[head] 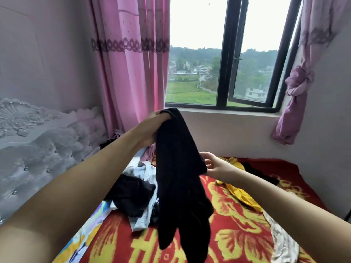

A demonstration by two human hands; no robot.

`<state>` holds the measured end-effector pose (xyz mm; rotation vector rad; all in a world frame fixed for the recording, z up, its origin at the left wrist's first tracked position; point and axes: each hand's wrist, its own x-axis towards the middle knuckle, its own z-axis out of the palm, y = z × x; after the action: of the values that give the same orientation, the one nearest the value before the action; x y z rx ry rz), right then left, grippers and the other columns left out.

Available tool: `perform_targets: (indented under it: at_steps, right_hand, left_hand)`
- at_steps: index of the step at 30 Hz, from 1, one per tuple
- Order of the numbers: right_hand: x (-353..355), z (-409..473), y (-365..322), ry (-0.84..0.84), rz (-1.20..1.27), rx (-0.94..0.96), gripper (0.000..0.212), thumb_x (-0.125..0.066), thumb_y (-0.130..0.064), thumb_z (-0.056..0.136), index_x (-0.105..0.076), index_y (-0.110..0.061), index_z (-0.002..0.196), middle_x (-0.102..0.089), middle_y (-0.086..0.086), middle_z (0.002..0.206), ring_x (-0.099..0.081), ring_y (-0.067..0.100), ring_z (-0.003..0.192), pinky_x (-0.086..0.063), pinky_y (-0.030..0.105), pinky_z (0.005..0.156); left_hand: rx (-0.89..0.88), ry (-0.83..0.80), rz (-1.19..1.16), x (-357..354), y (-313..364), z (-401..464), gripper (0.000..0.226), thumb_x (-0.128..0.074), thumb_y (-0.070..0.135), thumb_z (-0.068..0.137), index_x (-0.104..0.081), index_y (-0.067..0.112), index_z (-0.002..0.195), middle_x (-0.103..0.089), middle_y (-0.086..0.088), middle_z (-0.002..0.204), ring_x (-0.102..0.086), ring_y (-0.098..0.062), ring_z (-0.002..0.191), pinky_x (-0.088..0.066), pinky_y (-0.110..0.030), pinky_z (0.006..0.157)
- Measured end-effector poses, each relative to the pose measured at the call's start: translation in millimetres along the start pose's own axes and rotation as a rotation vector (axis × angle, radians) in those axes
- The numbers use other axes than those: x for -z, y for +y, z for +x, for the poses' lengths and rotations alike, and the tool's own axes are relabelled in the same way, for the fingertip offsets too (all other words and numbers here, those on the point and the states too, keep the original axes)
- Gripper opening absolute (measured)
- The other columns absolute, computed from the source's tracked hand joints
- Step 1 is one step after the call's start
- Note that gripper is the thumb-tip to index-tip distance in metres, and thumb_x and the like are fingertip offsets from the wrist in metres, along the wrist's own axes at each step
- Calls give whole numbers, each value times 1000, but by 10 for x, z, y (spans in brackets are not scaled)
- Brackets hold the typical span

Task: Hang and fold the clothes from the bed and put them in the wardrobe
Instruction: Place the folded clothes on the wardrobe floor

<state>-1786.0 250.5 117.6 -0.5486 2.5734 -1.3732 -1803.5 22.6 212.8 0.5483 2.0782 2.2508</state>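
**Black garment lifted for sorting**

Above the bed [218, 234], a black garment [180, 177] is held up by its top edge, which is gripped in the left hand [152, 128] at about eleven o'clock from the frame's centre. At three o'clock from the garment's middle, a side fold is pinched lightly by the right hand [210, 164], fingers partly spread. The cloth hangs long and limp, and its lower end trails down toward the red and yellow blanket.

At seven o'clock from the garment, a heap of black and pale clothes [138, 196] is left on the bed; a yellow garment [239, 190] lies at four o'clock, just beyond the right wrist.

The step in hand is judged to be the picking up and straightening of one piece. Next, its edges would need to be found and squared, so that it can be folded or hung. No wardrobe is seen.
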Motion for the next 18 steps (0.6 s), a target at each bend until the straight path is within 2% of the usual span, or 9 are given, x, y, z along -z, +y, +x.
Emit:
perform_targets:
  at_steps: [2, 4, 5, 6, 9, 12, 14, 16, 18]
  right_hand:
    - [-139, 20, -204, 49, 59, 117, 24, -53, -19, 98, -62, -7, 116, -67, 6, 99, -64, 19, 89, -51, 28, 81]
    - [-225, 41, -379, 55, 103, 175, 29, -45, -15, 101, -62, 9, 105, -61, 14, 84, -57, 21, 78, -49, 41, 81]
    - [-257, 43, -451, 37, 81, 180, 27, -45, -11, 101, -61, 9, 109, -60, 20, 85, -55, 22, 78, -49, 43, 80]
    - [-276, 47, -502, 7, 37, 176, 25, -45, -7, 100, -60, 4, 116, -63, 22, 93, -57, 22, 81, -51, 39, 79]
    - [-326, 15, -571, -190, -116, 126, 43, -45, 4, 93, -51, -12, 132, -63, 8, 114, -63, 18, 99, -51, 29, 81]
    - [-450, -22, -589, -301, -14, 97, 43, -57, -13, 94, -47, -22, 135, -62, 2, 120, -61, 11, 100, -49, 24, 80]
    - [-560, 42, -630, -152, 33, 146, 32, -59, -21, 94, -57, -17, 126, -67, 6, 116, -65, 12, 93, -51, 23, 79]
    - [-614, 180, -682, 104, 22, 193, 21, -55, -16, 95, -66, -4, 109, -69, 19, 107, -66, 25, 87, -52, 37, 83]
    - [-597, 293, -731, 243, 56, 184, 20, -52, -10, 95, -67, 2, 99, -70, 21, 93, -65, 32, 78, -53, 40, 75]
  left_hand:
    - [11, -24, 70, 2, -3, -44, 29, -53, 15, 82, -69, 20, 59, -62, 7, 54, -60, -3, 50, -47, -15, 47]
    - [11, -7, 156, 56, -16, -81, 28, -55, 19, 81, -73, 23, 60, -66, 6, 60, -64, -5, 57, -50, -17, 51]
    - [7, 30, 170, 98, -30, -92, 26, -56, 19, 82, -73, 23, 62, -67, 4, 62, -65, -6, 59, -51, -18, 53]
    - [0, 84, 162, 146, -45, -95, 25, -55, 18, 83, -72, 22, 64, -68, 3, 63, -65, -7, 60, -51, -19, 54]
    - [-39, 260, 115, 274, -44, -106, 25, -51, 11, 90, -65, 18, 70, -66, 5, 58, -64, -5, 55, -50, -17, 51]
    - [-68, 360, 17, 338, -16, -123, 28, -53, 10, 89, -62, 20, 64, -63, 6, 53, -61, -5, 49, -47, -17, 47]
    - [-72, 346, 25, 336, -6, -141, 30, -55, 12, 88, -64, 22, 61, -63, 6, 53, -61, -5, 49, -47, -17, 46]
    - [-65, 305, 85, 347, -2, -136, 30, -56, 12, 87, -70, 21, 61, -66, 5, 57, -63, -6, 53, -48, -16, 48]
    - [-42, 303, 154, 398, 12, -132, 21, -58, 13, 86, -71, 20, 71, -69, 5, 63, -65, -8, 60, -50, -18, 52]
